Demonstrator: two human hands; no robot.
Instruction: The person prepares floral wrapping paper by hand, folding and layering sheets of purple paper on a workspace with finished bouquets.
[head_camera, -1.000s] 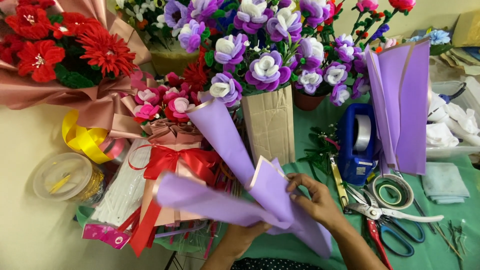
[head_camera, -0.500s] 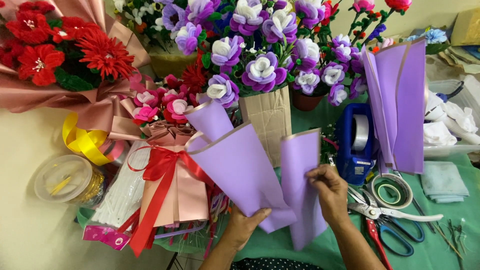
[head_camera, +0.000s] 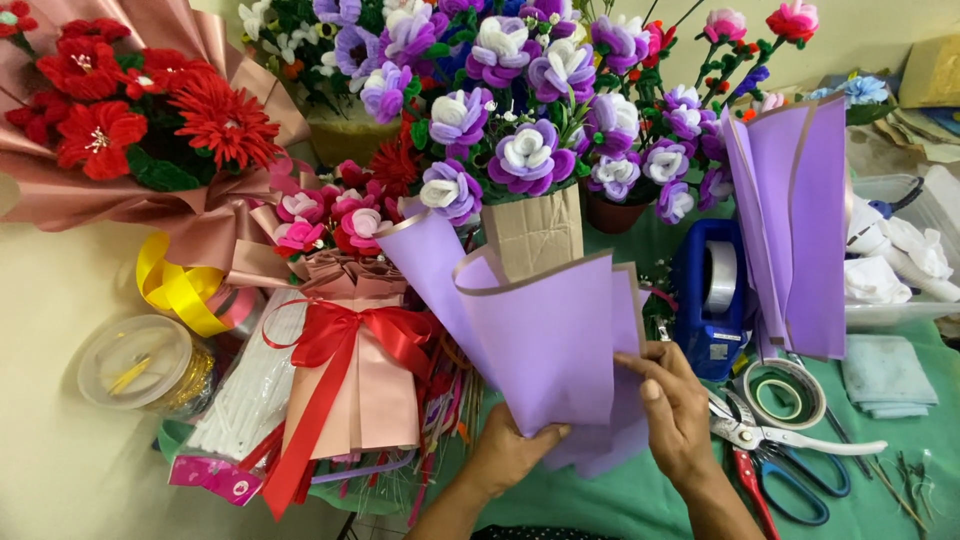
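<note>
1. The folded lilac wrapping-paper sheet with a tan edge (head_camera: 540, 340) stands upright over the green-covered surface (head_camera: 900, 470), fanning up and away from both hands.
2. The left hand (head_camera: 505, 455) pinches its bottom point from below, thumb in front, grip clenched on the paper.
3. The right hand (head_camera: 675, 415) presses the lower right edge, fingers flat, likewise grasping the sheet.
4. Blue tape dispenser (head_camera: 710, 300) sits just right.

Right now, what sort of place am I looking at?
Probably a handmade-bouquet craft table: wrapped bouquets of red artificial flowers, a blue tape dispenser, and folded purple wrapping paper held in both hands.
</note>
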